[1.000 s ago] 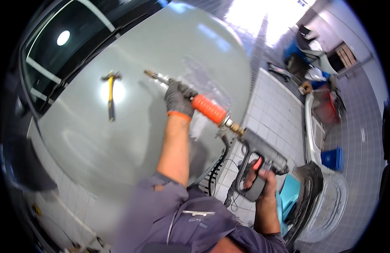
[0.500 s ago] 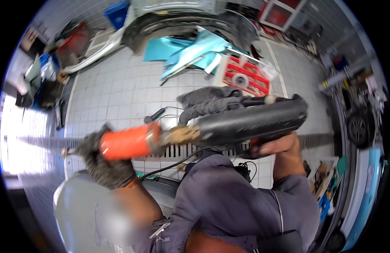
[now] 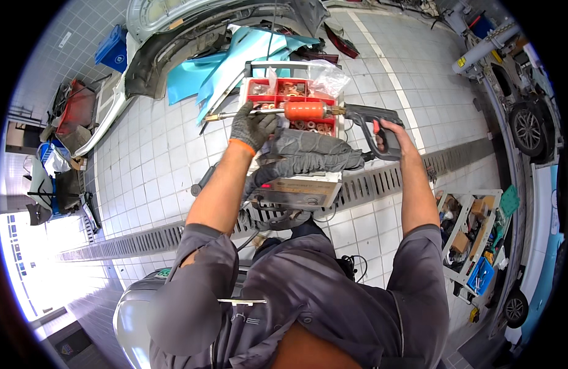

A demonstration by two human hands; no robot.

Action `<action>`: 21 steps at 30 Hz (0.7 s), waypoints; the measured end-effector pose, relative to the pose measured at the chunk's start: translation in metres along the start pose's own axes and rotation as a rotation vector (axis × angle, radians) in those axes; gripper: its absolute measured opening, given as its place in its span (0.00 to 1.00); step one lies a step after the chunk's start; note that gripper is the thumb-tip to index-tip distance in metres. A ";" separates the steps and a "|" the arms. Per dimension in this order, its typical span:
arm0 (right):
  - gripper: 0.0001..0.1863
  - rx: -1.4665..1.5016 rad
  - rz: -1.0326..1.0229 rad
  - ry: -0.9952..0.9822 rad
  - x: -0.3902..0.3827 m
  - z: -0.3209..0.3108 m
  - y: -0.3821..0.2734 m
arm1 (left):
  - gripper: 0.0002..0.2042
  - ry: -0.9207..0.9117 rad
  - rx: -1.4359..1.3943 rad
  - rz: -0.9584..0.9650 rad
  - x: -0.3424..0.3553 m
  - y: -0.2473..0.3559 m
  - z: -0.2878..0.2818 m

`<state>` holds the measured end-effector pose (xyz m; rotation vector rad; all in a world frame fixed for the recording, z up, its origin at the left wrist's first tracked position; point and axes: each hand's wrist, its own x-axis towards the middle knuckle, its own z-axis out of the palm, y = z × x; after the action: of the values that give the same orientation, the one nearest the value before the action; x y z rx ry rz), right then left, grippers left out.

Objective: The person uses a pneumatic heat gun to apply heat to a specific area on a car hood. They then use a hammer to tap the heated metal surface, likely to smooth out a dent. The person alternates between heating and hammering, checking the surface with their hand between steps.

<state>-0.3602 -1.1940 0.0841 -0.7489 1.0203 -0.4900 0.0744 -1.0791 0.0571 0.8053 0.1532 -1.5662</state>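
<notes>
Across both hands lies a slide hammer dent puller with a black pistol grip (image 3: 369, 115), an orange sliding weight (image 3: 305, 111) and a thin metal rod (image 3: 225, 115) whose tip points left. My left hand (image 3: 253, 127), in a dark grey knit glove, is closed around the rod just left of the weight. My bare right hand (image 3: 393, 133) grips the pistol handle, with fingers by the trigger. Below the tool, a thick cable wrapped in grey cloth (image 3: 318, 152) rests over a box-shaped machine (image 3: 296, 192) with a lit red spot on its panel.
Beyond the tool stands a red compartment tray (image 3: 321, 95) of washers and small parts. Light-blue panels (image 3: 241, 55) and a dark bumper (image 3: 152, 64) lie farther off. A floor grate (image 3: 382, 178) crosses underneath. On the right are a parts cart (image 3: 474, 237) and a car wheel (image 3: 528, 129).
The slide hammer has moved away from my body and now looks smaller and farther out. My left hand has come rightward, closer to the orange weight. The whole view has shifted too.
</notes>
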 end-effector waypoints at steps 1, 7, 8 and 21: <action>0.18 -0.006 0.013 -0.023 0.015 -0.005 -0.002 | 0.20 -0.004 0.013 -0.016 0.001 0.000 -0.004; 0.17 0.200 0.129 -0.018 0.094 -0.044 0.016 | 0.20 -0.062 0.187 0.310 -0.055 -0.018 -0.051; 0.21 0.237 0.117 0.045 0.094 -0.041 0.017 | 0.19 0.142 0.180 0.363 -0.076 -0.038 -0.053; 0.41 0.273 0.054 -0.127 0.075 -0.047 0.025 | 0.11 0.586 0.805 0.225 -0.241 -0.233 -0.181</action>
<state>-0.3681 -1.2439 0.0074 -0.5011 0.8329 -0.5167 -0.0797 -0.7399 -0.0233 1.8384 -0.1605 -1.1169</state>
